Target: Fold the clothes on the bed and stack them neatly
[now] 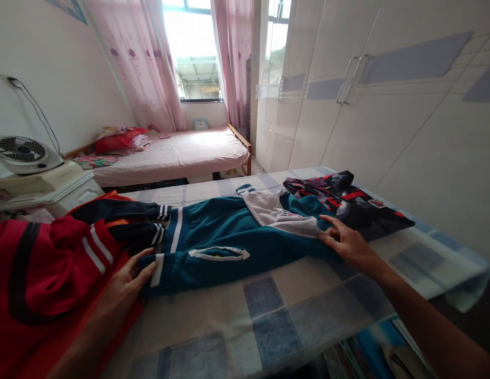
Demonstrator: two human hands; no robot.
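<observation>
A teal jacket (225,221) with a white panel, a white-striped hem and a white-edged pocket lies on its side across the bed. My left hand (128,279) grips the near corner of its striped hem between thumb and fingers. At the other end, my right hand (348,245) pinches the jacket's shoulder edge beside the white panel, its index finger partly raised. Left of the teal jacket, a red garment (63,258) with white stripes and a black band is heaped near my left forearm. Beyond my right hand lies a dark patterned garment (371,218) with red patches.
A checked bedsheet (272,316) covers the surface under the clothes. Dark striped cuffs (150,213) and orange cloth lie at the left. Behind stand a second bed (182,152), a fan (21,150) on a white cabinet, and a white wardrobe (327,126) along the right.
</observation>
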